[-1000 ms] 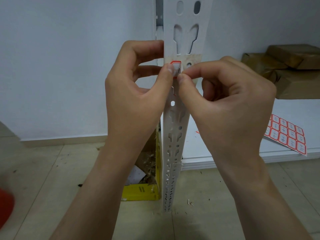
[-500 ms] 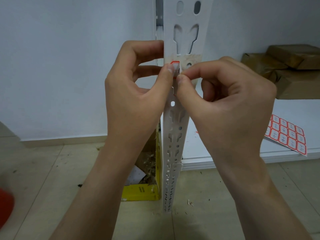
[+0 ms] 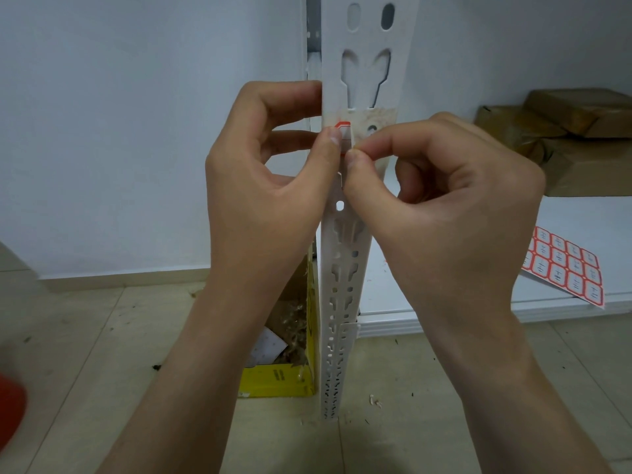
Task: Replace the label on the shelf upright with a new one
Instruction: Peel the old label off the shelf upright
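Note:
A white slotted shelf upright (image 3: 345, 254) stands in the middle of the view. A patch of torn paper residue (image 3: 379, 121) crosses it at hand height. A small red-bordered white label (image 3: 346, 134) sits on the upright's left part, partly lifted and folded. My left hand (image 3: 270, 186) grips the upright's left edge, its thumb pressing the label's left side. My right hand (image 3: 441, 203) pinches the label's lower right edge between thumb and forefinger. A sheet of red-bordered labels (image 3: 561, 268) lies on the low white shelf (image 3: 513, 302) to the right.
A yellow cardboard box (image 3: 284, 374) with paper scraps stands on the tiled floor left of the upright. Brown wrapped parcels (image 3: 564, 138) are stacked on the shelf at right. A blurred red object (image 3: 10, 401) shows at the left edge. White wall behind.
The label shows narrower now, more folded away from the upright. My right thumb and forefinger have shifted slightly left on it. The left hand has stayed put.

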Tool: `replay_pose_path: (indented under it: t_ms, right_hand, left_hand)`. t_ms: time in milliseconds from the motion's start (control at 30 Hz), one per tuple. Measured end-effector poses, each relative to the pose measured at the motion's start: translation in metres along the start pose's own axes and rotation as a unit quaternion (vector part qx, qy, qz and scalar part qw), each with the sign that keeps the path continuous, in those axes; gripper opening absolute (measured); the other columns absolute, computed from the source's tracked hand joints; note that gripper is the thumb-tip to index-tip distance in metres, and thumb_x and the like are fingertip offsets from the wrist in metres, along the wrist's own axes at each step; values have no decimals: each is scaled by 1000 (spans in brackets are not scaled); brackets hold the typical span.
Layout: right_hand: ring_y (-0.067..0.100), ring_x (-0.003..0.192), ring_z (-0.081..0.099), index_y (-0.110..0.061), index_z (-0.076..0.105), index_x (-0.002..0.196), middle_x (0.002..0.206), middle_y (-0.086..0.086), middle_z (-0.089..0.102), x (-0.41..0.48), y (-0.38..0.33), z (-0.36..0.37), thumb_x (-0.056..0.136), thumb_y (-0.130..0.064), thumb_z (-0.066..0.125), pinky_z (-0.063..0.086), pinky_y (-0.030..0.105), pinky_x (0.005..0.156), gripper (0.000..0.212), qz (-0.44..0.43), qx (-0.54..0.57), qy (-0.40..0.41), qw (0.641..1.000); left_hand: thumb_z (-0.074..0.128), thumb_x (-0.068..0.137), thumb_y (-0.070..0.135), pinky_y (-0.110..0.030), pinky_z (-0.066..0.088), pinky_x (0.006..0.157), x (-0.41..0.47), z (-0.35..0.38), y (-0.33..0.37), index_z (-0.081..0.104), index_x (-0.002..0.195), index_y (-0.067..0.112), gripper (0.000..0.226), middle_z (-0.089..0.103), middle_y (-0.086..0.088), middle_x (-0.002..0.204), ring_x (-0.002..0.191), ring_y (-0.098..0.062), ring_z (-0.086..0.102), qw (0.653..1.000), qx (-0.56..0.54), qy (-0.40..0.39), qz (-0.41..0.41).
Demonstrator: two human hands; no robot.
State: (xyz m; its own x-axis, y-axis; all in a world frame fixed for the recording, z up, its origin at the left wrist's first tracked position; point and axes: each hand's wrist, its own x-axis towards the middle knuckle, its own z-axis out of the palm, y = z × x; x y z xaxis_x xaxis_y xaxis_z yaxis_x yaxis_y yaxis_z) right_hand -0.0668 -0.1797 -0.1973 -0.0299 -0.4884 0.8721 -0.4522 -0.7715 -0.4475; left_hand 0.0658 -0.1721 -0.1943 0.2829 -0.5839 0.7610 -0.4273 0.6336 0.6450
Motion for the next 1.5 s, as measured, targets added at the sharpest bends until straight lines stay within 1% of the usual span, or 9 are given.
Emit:
replay_pose_path:
  t_ms: [167, 367, 500, 633, 833, 1000, 1133, 1300, 1500]
  right_hand:
    - [2, 56, 41, -17, 78, 82, 62, -9, 46, 0, -1, 1, 89, -20, 77, 36, 18, 55, 8, -1, -3, -3, 1000]
    - [4, 56, 43, -16, 78, 82, 62, -12, 45, 0, -2, 1, 89, -19, 77, 36, 19, 55, 8, -6, 1, -4, 1000]
    - [3, 56, 41, -15, 78, 80, 63, -13, 43, 0, -2, 2, 87, -17, 77, 35, 18, 55, 7, -9, 2, 0, 1000]
    - [3, 55, 40, -15, 77, 79, 63, -14, 42, 0, -3, 2, 86, -16, 78, 34, 18, 55, 7, -12, 6, 1, 1000]
    - [4, 55, 41, -14, 77, 78, 61, -9, 43, 0, -4, 1, 86, -15, 79, 33, 17, 56, 8, -18, 9, 4, 1000]
    - [5, 55, 41, -14, 77, 78, 61, -9, 43, 0, -4, 1, 85, -15, 79, 34, 17, 56, 7, -18, 11, 0, 1000]
    - [5, 55, 41, -14, 77, 78, 61, -8, 43, 0, -5, 0, 85, -14, 78, 33, 16, 56, 7, -21, 14, -3, 1000]
    - [11, 55, 41, -13, 76, 77, 60, -6, 45, -1, -5, -2, 85, -14, 78, 32, 15, 56, 8, -27, 13, -8, 1000]
    - [12, 55, 41, -12, 76, 77, 60, -5, 44, -1, -6, -2, 84, -13, 79, 32, 16, 57, 8, -27, 15, -2, 1000]
  left_hand:
    - [70, 97, 11, -20, 60, 87, 0, 0, 1, 62, 117, 15, 22, 72, 3, 115, 107, -6, 73, 1000, -2, 0, 0]
    - [70, 97, 10, -15, 59, 82, 0, 0, 1, 61, 117, 15, 22, 71, 6, 113, 106, -5, 73, 1000, -10, 0, -5]
    - [70, 97, 9, -19, 60, 86, 0, 0, 0, 62, 117, 14, 22, 71, 5, 113, 106, -6, 73, 1000, -9, 2, -2]
    - [71, 97, 9, -19, 60, 84, 0, 0, 0, 62, 118, 13, 23, 71, 5, 113, 106, -7, 74, 1000, -7, 2, -5]
    - [70, 97, 9, -22, 60, 88, 0, 0, 0, 61, 117, 14, 22, 71, 6, 113, 107, -8, 73, 1000, -3, 1, 1]
    - [69, 97, 8, -24, 61, 89, 1, 0, -1, 62, 118, 12, 22, 71, 3, 113, 107, -7, 73, 1000, -1, 3, 1]
    - [69, 97, 6, -24, 61, 88, 0, 0, -1, 63, 118, 10, 22, 71, 1, 113, 106, -9, 73, 1000, -3, 6, -3]
    - [68, 97, 3, -23, 60, 87, 0, 0, -1, 62, 117, 10, 22, 72, -2, 114, 105, -9, 74, 1000, -7, 6, -5]
    - [65, 96, 1, -20, 60, 82, 0, 1, 0, 63, 116, 10, 21, 71, 1, 111, 104, -9, 74, 1000, -17, 9, -13]
